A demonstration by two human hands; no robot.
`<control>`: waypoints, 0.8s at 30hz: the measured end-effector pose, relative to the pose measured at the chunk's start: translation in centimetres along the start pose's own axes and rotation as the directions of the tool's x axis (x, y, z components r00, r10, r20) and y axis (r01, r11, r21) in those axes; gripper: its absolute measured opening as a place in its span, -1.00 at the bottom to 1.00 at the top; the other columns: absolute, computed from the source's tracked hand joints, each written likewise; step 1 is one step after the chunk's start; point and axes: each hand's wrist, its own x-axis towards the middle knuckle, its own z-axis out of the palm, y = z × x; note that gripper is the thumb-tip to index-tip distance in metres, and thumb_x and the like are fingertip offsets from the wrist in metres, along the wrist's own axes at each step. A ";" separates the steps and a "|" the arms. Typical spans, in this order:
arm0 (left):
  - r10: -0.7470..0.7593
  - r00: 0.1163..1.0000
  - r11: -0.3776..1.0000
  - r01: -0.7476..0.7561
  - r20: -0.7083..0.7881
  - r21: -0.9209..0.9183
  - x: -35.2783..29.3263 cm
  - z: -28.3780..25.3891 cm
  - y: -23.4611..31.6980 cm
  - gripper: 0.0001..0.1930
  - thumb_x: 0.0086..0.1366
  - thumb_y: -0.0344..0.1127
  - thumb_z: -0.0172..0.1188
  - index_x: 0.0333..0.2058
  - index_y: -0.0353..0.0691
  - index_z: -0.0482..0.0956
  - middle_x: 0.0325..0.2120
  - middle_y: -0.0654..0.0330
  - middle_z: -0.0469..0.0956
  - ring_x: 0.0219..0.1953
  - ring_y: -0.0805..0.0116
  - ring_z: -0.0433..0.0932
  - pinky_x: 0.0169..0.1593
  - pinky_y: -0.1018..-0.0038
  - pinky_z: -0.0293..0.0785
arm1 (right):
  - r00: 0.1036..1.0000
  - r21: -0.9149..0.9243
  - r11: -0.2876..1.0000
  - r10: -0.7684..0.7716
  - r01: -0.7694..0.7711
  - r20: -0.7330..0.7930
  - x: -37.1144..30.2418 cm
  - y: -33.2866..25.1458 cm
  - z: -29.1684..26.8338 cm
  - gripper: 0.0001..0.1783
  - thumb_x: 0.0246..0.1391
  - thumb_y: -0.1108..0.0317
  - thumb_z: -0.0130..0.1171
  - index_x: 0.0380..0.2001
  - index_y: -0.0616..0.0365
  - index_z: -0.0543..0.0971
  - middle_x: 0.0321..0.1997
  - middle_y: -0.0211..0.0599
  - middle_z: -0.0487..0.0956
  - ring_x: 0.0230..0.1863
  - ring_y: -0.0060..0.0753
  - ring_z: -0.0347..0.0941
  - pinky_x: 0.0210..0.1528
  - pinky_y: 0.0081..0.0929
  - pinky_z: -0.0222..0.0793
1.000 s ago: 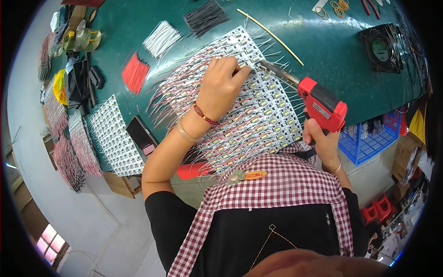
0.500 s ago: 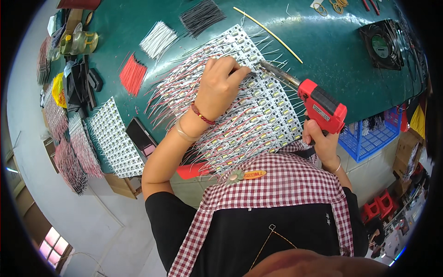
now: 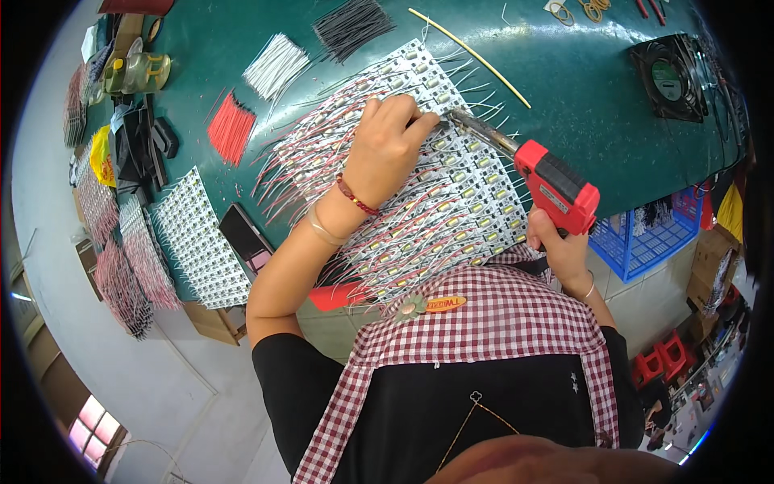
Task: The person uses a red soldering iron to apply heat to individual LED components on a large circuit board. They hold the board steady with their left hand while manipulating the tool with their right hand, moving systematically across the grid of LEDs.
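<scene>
- the white sheet of small circuit boards [image 3: 484,198], fringed with thin red and white wires [image 3: 282,173], lies on the green table [image 3: 580,93] in front of the person, its near edge reaching the red-and-white checked cloth apron [image 3: 492,302].
- the right hand [image 3: 564,250] has its grip wrapped closed around the handle of a red-and-black soldering gun [image 3: 558,187], whose dark metal tip [image 3: 458,118] points at the boards.
- the left hand [image 3: 389,145] bends over the sheet with its grip drawn inward, just beside that tip; the fingertips are partly hidden, so how far they are closed, and whether they have hold of a wire, cannot be told.
- a burn looks the likeliest trouble: a small slip of the gun, if hot, could bring the tip onto the left hand.
- crowded wires could snag on the wrist or stray under the tip and scorch; a lean of the apron could nudge the sheet askew.
- the blue plastic lattice crate [image 3: 619,252], below the table at right, holds dark and white bundles [image 3: 651,216].
- the clear yellowish bottle with a yellow cap [image 3: 149,74] stands far left; its contents are unclear.
</scene>
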 end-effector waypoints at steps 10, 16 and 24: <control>0.015 0.999 0.999 -0.016 0.029 0.039 -0.1 0.1 -0.1 -0.73 -0.01 -0.58 0.24 -0.29 -0.18 0.65 -0.49 0.25 0.38 -0.40 0.31 0.41 -0.29 0.39 0.26 | 1.000 0.065 0.998 -0.017 0.018 -0.019 -0.4 0.1 -0.1 -0.65 0.27 0.41 0.05 0.04 0.40 0.40 -0.62 -0.42 0.38 -0.63 -0.62 0.28 -0.54 -0.61 0.23; 0.034 0.999 0.998 -0.034 -0.005 0.045 -0.2 0.3 0.1 -0.75 0.00 -0.57 0.25 -0.29 -0.19 0.64 -0.50 0.25 0.37 -0.42 0.32 0.40 -0.30 0.39 0.26 | 1.000 -0.018 1.000 0.018 -0.018 -0.004 -0.1 -0.2 0.0 -0.70 0.25 0.42 0.08 -0.02 0.39 0.44 -0.61 -0.42 0.41 -0.62 -0.63 0.32 -0.54 -0.62 0.25; 0.040 0.999 0.997 -0.039 -0.013 0.065 -0.3 0.4 0.2 -0.75 0.00 -0.56 0.24 -0.29 -0.20 0.64 -0.52 0.25 0.35 -0.45 0.33 0.37 -0.32 0.40 0.25 | 0.998 -0.003 0.999 -0.050 0.050 -0.028 -0.3 0.2 0.2 -0.69 0.25 0.44 0.07 0.00 0.40 0.43 -0.62 -0.42 0.41 -0.63 -0.63 0.31 -0.53 -0.61 0.26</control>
